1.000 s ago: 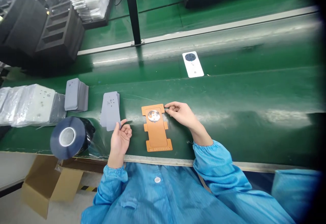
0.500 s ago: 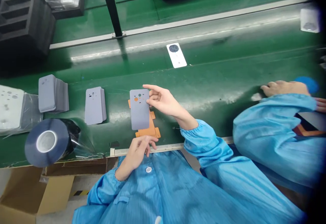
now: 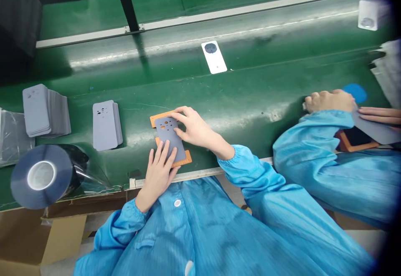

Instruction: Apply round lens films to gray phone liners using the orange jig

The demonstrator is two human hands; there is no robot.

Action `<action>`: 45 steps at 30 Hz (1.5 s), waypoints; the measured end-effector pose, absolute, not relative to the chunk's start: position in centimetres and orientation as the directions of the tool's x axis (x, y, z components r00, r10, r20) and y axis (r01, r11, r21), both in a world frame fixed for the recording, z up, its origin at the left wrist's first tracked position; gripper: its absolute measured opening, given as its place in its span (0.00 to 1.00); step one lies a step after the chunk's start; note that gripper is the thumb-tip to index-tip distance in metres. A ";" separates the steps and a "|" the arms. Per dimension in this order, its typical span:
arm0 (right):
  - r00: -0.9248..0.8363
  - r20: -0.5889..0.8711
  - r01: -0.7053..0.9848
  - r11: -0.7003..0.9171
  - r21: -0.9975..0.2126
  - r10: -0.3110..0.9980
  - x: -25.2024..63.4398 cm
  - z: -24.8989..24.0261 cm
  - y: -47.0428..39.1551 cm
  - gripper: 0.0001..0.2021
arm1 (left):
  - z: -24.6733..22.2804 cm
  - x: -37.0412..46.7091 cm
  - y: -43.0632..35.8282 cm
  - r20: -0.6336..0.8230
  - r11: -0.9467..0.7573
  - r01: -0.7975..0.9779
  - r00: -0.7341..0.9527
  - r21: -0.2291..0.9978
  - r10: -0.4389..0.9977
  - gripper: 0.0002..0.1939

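Observation:
A grey phone back panel with camera holes near its top lies slightly tilted over an orange fixture. The fixture shows past the panel at its top and bottom. My left hand rests on the panel's lower part with fingers spread, holding nothing. At the upper right, my right hand grips the panel's corner, index finger near the top edge and thumb at the side.
Left of the fixture stand a small stack of grey panels, a taller stack and a film roll. A white panel lies farther back. At right a co-worker's hand is beside a blue disc.
The grey panel has come down onto the orange fixture, tilting a little. My left hand has moved up from the table edge onto its lower part. The view has shifted slightly.

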State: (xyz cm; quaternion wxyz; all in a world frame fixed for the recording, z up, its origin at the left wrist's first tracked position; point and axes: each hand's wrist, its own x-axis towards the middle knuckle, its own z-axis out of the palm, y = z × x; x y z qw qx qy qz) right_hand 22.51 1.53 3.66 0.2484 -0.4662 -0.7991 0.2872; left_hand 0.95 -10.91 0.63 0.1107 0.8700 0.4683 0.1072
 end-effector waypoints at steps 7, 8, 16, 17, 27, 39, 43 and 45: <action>-0.419 0.077 0.775 0.401 -0.488 0.905 20.9 1.7 0.5 0.28 | 0.1 0.7 -11.0 0.088 -0.540 0.783 0.542 0.307 0.836 0.33; -0.442 0.076 0.775 0.423 -0.469 0.894 20.6 1.8 0.2 0.28 | 0.1 0.8 -11.0 0.091 -0.540 0.782 0.541 0.311 0.836 0.33; -0.541 0.053 0.769 0.519 -0.373 0.839 18.5 2.2 -2.1 0.26 | -0.2 0.8 -11.0 0.112 -0.537 0.776 0.533 0.330 0.839 0.27; -0.531 0.054 0.772 0.509 -0.380 0.846 18.4 2.2 -2.0 0.26 | -0.2 0.8 -11.0 0.115 -0.537 0.774 0.532 0.337 0.839 0.27; -0.196 0.153 0.804 0.248 -0.540 0.969 21.7 1.4 -3.0 0.21 | 0.6 0.7 -10.6 0.152 -0.445 0.687 0.445 0.574 0.883 0.31; -0.352 0.095 0.376 0.233 -0.897 0.931 19.7 5.5 -5.7 0.20 | 3.8 -1.0 -7.4 -0.066 0.079 0.086 -0.153 0.993 0.986 0.25; -0.500 0.045 0.306 0.225 -0.925 0.865 19.1 6.2 -6.0 0.21 | 3.5 -2.2 -7.0 -0.262 0.252 -0.079 -0.170 0.965 0.950 0.31; -0.564 0.000 0.296 0.202 -0.934 0.826 18.8 6.2 -6.0 0.23 | 3.3 -2.7 -7.1 -0.333 0.317 -0.115 -0.182 0.942 0.925 0.30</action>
